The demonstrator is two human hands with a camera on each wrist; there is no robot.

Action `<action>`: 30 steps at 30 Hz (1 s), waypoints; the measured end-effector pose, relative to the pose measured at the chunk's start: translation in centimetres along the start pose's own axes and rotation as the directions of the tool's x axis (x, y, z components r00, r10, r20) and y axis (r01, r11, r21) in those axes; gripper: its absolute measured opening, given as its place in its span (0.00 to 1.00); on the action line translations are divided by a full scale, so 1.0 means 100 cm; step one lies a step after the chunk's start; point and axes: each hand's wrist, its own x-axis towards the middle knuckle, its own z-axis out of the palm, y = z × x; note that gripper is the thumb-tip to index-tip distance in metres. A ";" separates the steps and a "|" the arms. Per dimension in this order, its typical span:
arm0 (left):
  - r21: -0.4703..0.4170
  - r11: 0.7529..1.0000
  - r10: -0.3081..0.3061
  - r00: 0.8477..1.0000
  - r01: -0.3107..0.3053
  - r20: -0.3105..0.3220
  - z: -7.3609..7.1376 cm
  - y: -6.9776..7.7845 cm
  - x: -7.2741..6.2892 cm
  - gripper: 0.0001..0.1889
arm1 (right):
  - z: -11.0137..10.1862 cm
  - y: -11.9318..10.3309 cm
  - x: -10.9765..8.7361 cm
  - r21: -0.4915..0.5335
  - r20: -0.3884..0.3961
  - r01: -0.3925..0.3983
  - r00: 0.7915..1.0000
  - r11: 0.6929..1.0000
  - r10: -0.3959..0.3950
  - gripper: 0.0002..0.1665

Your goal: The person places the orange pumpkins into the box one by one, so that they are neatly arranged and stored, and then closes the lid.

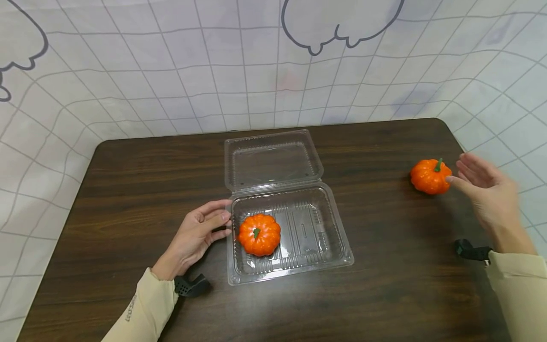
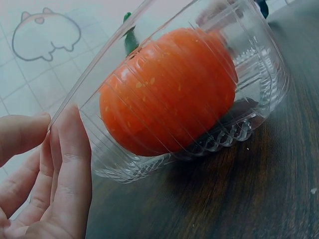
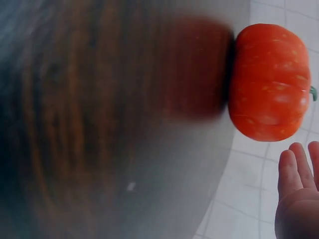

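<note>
A clear plastic clamshell container (image 1: 299,228) lies on the table with its lid folded back. Inside, at the left end of its base, sits a small orange pumpkin (image 1: 259,234) with a green stem. My left hand (image 1: 195,235) pinches the container's left rim between thumb and fingers, as the left wrist view shows up close. Over at the right, a second orange pumpkin (image 1: 430,176) rests on the table. Beside it is my right hand (image 1: 491,192), its fingers extended and its thumb at the pumpkin's right side; the hand holds nothing.
The dark wooden table (image 1: 141,190) has its back edge just behind the lid (image 1: 273,161). A white grid-patterned cloth (image 1: 256,71) with cartoon outlines rises behind and at both sides. Black straps (image 1: 192,286) circle both wrists.
</note>
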 end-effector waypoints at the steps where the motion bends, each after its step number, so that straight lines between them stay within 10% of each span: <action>1: -0.001 1.000 0.000 1.000 0.000 0.001 0.000 0.000 0.000 0.16 | 0.000 0.001 0.000 -0.008 0.005 -0.003 1.000 1.000 0.003 0.41; 25: -0.035 0.999 0.007 1.000 -0.006 0.022 0.002 0.001 -0.003 0.16 | -0.007 0.009 0.003 -0.286 0.043 -0.155 0.984 0.946 0.174 0.46; 30: -0.026 1.000 0.003 1.000 -0.003 0.014 0.002 0.001 -0.003 0.16 | -0.008 0.011 0.004 -0.545 0.034 -0.162 0.976 0.823 0.215 0.47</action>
